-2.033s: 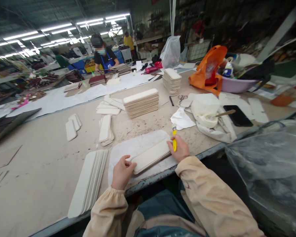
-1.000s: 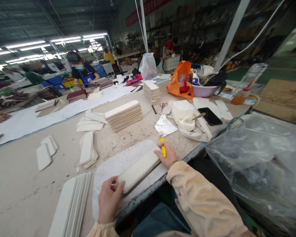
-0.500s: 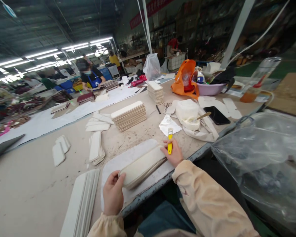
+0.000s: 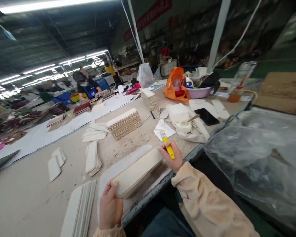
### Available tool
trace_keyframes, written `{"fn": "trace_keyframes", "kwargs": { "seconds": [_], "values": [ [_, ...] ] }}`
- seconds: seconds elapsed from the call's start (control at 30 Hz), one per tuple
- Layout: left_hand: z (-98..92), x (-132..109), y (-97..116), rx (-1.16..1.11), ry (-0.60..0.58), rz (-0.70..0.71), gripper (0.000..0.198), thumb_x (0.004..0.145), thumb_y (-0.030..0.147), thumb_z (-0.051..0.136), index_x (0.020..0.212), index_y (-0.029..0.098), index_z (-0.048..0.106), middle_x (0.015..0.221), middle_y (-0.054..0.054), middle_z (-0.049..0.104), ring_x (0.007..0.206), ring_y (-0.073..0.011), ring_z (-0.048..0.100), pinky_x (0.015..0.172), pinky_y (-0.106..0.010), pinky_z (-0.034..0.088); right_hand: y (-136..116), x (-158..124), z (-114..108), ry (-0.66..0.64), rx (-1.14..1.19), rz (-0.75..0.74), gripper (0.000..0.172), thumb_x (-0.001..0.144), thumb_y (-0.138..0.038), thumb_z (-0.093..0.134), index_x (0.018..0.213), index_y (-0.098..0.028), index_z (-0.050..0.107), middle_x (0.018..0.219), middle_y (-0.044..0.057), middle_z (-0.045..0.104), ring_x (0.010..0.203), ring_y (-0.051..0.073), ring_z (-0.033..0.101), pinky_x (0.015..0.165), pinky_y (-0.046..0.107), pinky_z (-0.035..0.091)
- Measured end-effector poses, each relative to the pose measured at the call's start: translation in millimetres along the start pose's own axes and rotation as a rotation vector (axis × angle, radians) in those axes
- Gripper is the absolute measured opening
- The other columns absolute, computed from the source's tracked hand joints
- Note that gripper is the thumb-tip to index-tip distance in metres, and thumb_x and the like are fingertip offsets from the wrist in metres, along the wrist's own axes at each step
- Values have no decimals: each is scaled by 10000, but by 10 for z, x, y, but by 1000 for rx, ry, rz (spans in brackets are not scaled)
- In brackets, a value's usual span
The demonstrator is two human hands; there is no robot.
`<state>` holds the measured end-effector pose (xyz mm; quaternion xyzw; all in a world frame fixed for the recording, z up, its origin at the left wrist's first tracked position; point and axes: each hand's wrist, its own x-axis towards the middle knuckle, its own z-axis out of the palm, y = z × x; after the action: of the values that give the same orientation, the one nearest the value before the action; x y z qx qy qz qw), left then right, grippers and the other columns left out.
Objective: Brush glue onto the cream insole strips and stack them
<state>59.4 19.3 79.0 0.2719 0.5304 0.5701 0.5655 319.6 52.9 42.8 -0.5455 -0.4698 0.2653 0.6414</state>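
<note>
A stack of long cream panels with rounded ends (image 4: 138,169) is held between my hands over a white sheet (image 4: 124,161) near the table's front edge. My left hand (image 4: 111,205) is closed on the near left end, thumb on top. At the right end my right hand (image 4: 174,156) grips the stack and also keeps a brush with a yellow handle (image 4: 169,150) in its fingers. The bristles point away from me, close to a crumpled white tissue (image 4: 164,129). The fingers under the stack are hidden.
Other panel piles stand around: a tall stack (image 4: 124,125), a fanned row (image 4: 79,210) and a small pile (image 4: 93,159). To the right are a tub of white paste (image 4: 184,126), a phone (image 4: 207,117) and a plastic bag (image 4: 259,158). A co-worker (image 4: 86,87) is across the table.
Both hands have tilted the stack and seem to have raised it slightly, showing more of its near side. The brush has turned from nearly upright to slanting. My view has shifted a little.
</note>
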Motion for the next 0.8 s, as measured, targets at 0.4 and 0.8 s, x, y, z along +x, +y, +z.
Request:
{"fn": "trace_keyframes", "kwargs": {
  "seconds": [0.4,0.8],
  "values": [
    [-65,-183,-120,-75,-5,-69,209,654,275,752,830,229,647,858,36,685,848,-133,637,780,-248,534,-95,11,-88,7,70,-7,319,767,-413,665,867,-256,406,780,-19,590,623,149,546,595,279,477],
    [56,-611,-271,-55,-746,-629,598,710,547,658,1145,136,653,1099,-180,694,992,-361,657,754,-405,520,-552,248,-10,-242,435,28,409,737,-371,730,845,-249,355,748,-52,546,613,112,472,568,243,385]
  ]
}}
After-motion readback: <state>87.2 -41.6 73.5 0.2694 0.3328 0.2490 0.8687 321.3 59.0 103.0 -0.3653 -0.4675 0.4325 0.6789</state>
